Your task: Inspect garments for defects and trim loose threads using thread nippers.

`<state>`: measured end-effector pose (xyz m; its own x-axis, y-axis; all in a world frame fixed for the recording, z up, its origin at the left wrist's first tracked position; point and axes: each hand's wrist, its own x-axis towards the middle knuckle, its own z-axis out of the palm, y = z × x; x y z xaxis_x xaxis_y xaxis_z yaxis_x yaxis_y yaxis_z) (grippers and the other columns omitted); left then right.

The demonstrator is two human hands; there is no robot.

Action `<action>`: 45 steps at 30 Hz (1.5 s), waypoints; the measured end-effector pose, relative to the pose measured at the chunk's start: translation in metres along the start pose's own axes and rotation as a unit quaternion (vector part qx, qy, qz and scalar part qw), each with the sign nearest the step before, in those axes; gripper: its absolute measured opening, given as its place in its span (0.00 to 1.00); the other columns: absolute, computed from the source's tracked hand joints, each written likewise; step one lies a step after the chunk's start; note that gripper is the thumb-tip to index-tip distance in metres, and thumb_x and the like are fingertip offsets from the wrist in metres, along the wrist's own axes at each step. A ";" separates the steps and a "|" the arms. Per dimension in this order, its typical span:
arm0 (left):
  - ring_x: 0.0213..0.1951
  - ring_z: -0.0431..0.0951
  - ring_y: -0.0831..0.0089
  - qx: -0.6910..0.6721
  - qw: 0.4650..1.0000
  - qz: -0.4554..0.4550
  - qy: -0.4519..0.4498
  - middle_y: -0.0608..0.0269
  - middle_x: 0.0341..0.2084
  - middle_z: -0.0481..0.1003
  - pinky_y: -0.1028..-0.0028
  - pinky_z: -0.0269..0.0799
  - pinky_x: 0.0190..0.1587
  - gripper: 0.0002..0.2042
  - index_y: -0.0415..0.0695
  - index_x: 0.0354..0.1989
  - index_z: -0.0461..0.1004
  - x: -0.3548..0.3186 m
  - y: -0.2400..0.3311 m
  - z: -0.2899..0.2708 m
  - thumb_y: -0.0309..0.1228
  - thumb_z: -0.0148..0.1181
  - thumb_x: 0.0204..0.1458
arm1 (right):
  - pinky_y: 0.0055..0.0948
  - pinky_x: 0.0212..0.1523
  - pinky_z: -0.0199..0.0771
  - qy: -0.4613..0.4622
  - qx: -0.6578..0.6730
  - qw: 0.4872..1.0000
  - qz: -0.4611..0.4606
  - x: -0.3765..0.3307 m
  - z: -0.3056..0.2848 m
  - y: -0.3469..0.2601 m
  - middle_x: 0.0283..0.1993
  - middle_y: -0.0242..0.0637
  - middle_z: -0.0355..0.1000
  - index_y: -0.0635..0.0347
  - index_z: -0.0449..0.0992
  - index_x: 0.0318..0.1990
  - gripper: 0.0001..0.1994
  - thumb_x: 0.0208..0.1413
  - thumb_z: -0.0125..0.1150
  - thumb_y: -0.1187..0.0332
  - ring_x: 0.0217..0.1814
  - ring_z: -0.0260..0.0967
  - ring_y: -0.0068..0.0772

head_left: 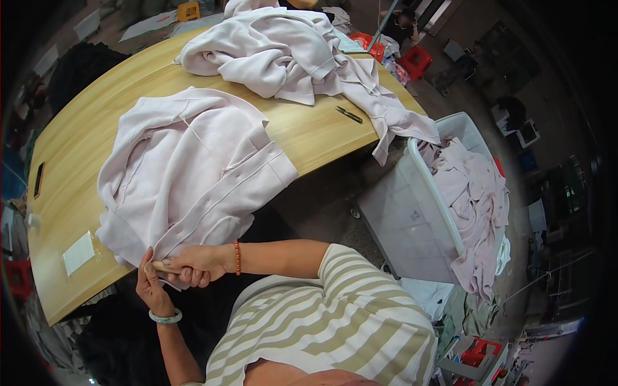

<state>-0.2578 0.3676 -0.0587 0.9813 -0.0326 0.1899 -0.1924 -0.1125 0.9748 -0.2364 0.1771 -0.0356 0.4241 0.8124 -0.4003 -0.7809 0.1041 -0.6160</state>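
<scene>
**Pale pink garment (187,170): near edge in the grasp of both hands, lower left of the frame**

At the far left of the frame, a dark flat object (39,179) lies by the rim of the wood-grain table (87,145). Below it, nearer you, a pale paper slip (78,254) lies close to the table edge.

Your left hand (153,289), wearing a pale bangle (166,316), comes up at lower left and pinches the garment's near edge between thumb and fingers. The garment spreads above and beyond both your hands, rumpled on the table, its ribbed band toward the right. Your right hand (201,262), with a reddish bead bracelet (237,257), reaches in from the right, fingers curled closed on the same edge, its tips meeting your left fingertips. The exact bit of fabric gripped is hidden by your fingers.

At upper centre, beyond the garment, a heap of similar pale garments (270,55) sits well apart from your hands. To its lower right lies a small black tool (349,114). At right of the frame, a whitish bin (412,212) stands beside the table, pale pink cloth (470,206) spilling over its rim.
</scene>
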 end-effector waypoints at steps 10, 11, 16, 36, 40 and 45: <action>0.37 0.69 0.83 -0.003 1.000 0.001 0.031 0.65 0.39 0.74 0.81 0.64 0.44 0.18 0.34 0.53 0.70 -0.001 0.002 0.010 0.35 0.44 0.63 | 0.30 0.24 0.68 0.314 -0.572 0.653 -0.385 0.019 0.000 0.041 0.16 0.34 0.62 0.62 0.69 0.37 0.14 0.61 0.46 0.59 0.19 0.65 0.36; 0.37 0.69 0.83 -0.002 1.000 0.001 0.031 0.65 0.39 0.74 0.81 0.64 0.44 0.18 0.34 0.53 0.70 -0.001 0.003 0.011 0.35 0.44 0.63 | 0.30 0.24 0.68 0.306 -0.569 0.665 -0.374 0.021 0.000 0.040 0.16 0.34 0.62 0.61 0.69 0.36 0.14 0.61 0.45 0.59 0.19 0.66 0.36; 0.41 0.71 0.77 -0.041 0.999 -0.006 -0.024 0.60 0.43 0.74 0.79 0.65 0.48 0.19 0.33 0.54 0.68 -0.001 0.010 0.001 0.35 0.42 0.64 | 0.26 0.17 0.61 0.201 -0.397 0.861 -0.247 0.008 0.001 0.030 0.16 0.30 0.61 0.60 0.68 0.37 0.15 0.62 0.43 0.57 0.15 0.60 0.29; 0.42 0.70 0.80 0.052 0.998 0.001 0.032 0.62 0.41 0.75 0.81 0.63 0.48 0.17 0.33 0.51 0.71 0.006 0.001 -0.011 0.33 0.45 0.62 | 0.19 0.20 0.57 0.209 -0.394 0.888 -0.114 -0.082 -0.011 -0.029 0.18 0.27 0.63 0.62 0.78 0.34 0.17 0.58 0.49 0.58 0.19 0.56 0.16; 0.41 0.72 0.79 0.067 0.996 -0.062 -0.020 0.62 0.39 0.76 0.81 0.64 0.47 0.14 0.34 0.47 0.74 -0.002 0.002 -0.024 0.32 0.53 0.58 | 0.37 0.33 0.67 0.589 -0.491 0.571 -0.293 -0.145 -0.114 -0.054 0.27 0.42 0.69 0.65 0.71 0.37 0.13 0.59 0.48 0.63 0.29 0.67 0.39; 0.38 0.73 0.81 0.027 0.994 -0.079 -0.064 0.65 0.37 0.76 0.83 0.66 0.43 0.12 0.34 0.45 0.75 0.004 0.000 -0.022 0.28 0.59 0.54 | 0.46 0.49 0.67 0.756 -0.532 0.371 -0.089 -0.221 -0.220 -0.067 0.43 0.50 0.72 0.56 0.73 0.50 0.17 0.56 0.48 0.60 0.46 0.68 0.55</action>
<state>-0.2539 0.3889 -0.0551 0.9906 -0.1362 0.0152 -0.0396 -0.1784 0.9832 -0.1767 -0.1361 -0.0550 0.8266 -0.4861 0.2836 -0.3960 -0.8604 -0.3207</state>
